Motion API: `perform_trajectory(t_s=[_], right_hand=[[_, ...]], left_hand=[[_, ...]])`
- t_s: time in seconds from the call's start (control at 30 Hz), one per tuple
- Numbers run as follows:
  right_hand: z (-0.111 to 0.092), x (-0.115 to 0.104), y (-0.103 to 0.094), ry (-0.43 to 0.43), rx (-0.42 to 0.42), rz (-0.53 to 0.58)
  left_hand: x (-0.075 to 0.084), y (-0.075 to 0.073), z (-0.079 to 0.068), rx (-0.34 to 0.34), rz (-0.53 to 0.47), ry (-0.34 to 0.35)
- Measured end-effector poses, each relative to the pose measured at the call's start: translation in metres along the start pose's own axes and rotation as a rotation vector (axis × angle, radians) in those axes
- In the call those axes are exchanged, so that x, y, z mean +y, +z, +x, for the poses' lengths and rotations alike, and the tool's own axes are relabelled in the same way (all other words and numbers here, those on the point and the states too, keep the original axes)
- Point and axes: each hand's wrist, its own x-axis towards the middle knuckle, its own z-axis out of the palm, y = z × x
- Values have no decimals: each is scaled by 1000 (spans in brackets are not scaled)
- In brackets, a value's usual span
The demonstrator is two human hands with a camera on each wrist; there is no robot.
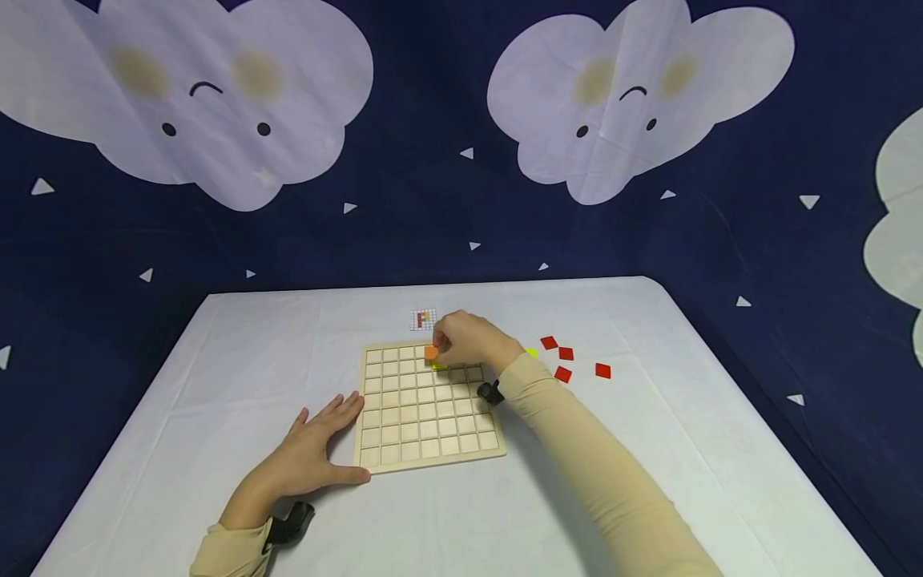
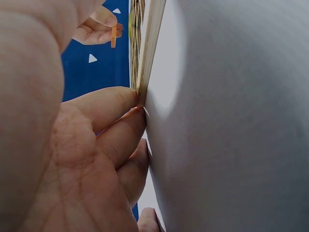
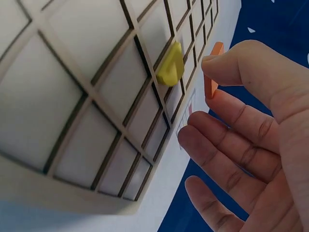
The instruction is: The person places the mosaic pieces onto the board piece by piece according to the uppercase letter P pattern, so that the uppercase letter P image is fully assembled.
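Observation:
A small orange square tile (image 3: 215,72) is pinched between the thumb and index finger of my right hand (image 1: 469,336), just above the far part of a light wooden grid board (image 1: 433,463). Close to it, a yellow tile (image 3: 171,67) sits tilted in the grid in the right wrist view. My left hand (image 1: 310,453) is spread at the board's left side, thumb at the near corner and fingertips at the edge. In the left wrist view, its straight fingers (image 2: 108,104) meet the board's rim (image 2: 150,43).
Several red square tiles (image 1: 563,374) lie scattered on the white table (image 1: 238,361) to the right of the board. One yellow tile (image 1: 531,352) shows partly behind the right forearm. Beyond the board lies a small printed grid card (image 1: 423,320) with coloured squares.

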Motion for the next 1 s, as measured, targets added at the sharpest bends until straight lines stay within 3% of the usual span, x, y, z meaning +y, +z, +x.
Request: perform_trajectory(t_s=[0.57, 1.0], right_hand=[[4, -15, 7, 5, -48, -68], [7, -16, 13, 3, -36, -101]], left_hand=[[1, 0, 0, -6, -14, 6], [0, 0, 0, -3, -11, 6]])
